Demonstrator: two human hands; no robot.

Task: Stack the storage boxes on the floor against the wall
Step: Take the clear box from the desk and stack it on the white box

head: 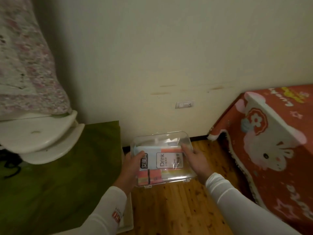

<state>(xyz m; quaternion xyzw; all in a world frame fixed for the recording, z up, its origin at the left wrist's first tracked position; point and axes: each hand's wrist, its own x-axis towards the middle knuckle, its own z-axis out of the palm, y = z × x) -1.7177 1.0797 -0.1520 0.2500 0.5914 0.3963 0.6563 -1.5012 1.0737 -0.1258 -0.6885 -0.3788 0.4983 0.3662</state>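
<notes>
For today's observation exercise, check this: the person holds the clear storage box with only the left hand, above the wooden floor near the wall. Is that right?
Not quite. The head view shows both hands on the clear storage box: the left hand and the right hand each grip a side. The rest holds: it is above the wooden floor near the wall.

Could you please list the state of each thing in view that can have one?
Clear plastic storage box: lid shut, held level above the wooden floor, packets inside, not yet set down.
Left hand: gripping the box's left side.
Right hand: gripping the box's right side.
White wall socket: nothing plugged in.
Red cartoon-cat blanket: draped over furniture at right.
Green cloth: spread flat at left.
</notes>
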